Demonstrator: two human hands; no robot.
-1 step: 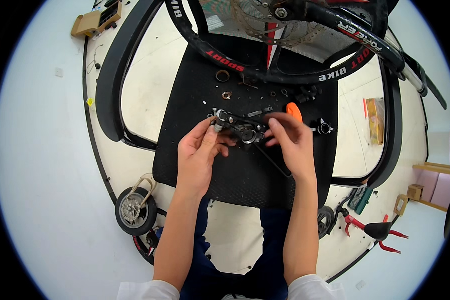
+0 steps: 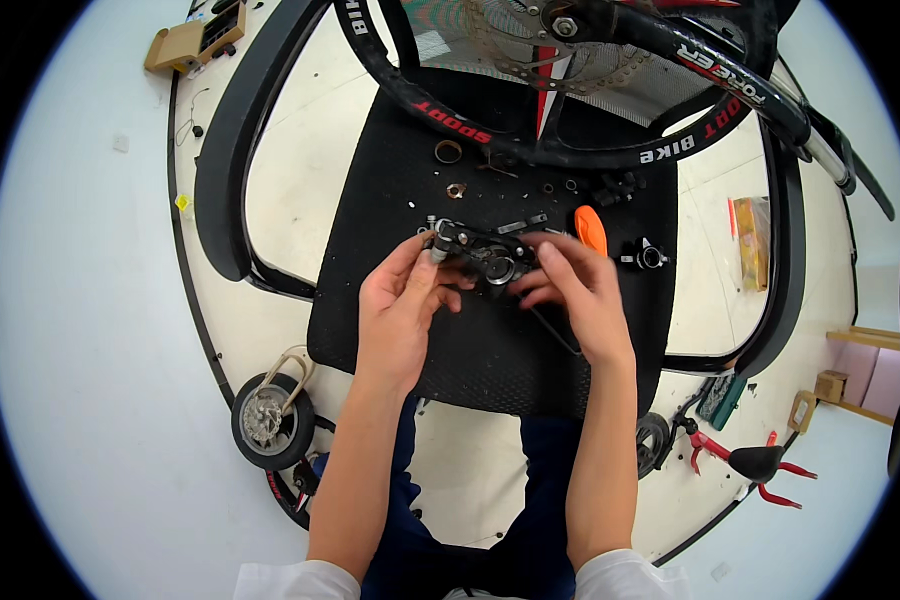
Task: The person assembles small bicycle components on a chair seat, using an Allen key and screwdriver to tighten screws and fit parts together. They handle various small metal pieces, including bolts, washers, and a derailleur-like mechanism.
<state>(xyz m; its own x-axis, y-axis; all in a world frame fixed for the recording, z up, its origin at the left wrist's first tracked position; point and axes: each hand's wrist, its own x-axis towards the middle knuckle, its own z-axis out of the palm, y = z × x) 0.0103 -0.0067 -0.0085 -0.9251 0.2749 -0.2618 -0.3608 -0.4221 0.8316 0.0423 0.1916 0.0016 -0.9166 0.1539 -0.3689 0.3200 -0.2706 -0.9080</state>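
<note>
A black and silver bicycle derailleur (image 2: 475, 252) is held just above a black chair seat (image 2: 450, 370). My left hand (image 2: 402, 290) is closed on its left end, the thumb pressed against a silver barrel-shaped part. At the derailleur's right end is my right hand (image 2: 580, 285), its fingers curled around and somewhat blurred. They partly hide that end, next to a round silver and black part. A thin black bar (image 2: 555, 330) slants out below the right hand; its upper end is hidden by the fingers.
Beyond my hands, a bicycle wheel (image 2: 450, 125) stands over the seat's far part. An orange-handled thing (image 2: 590, 232), a silver clamp (image 2: 651, 257), a dark ring (image 2: 448, 151) and other small parts lie on the seat. Chair armrests (image 2: 220, 190) flank it. A small wheel (image 2: 270, 420) lies lower left.
My right hand has shifted slightly, its fingertips moving left and down along the derailleur's right end and covering more of the thin bar. My left hand keeps its grip.
</note>
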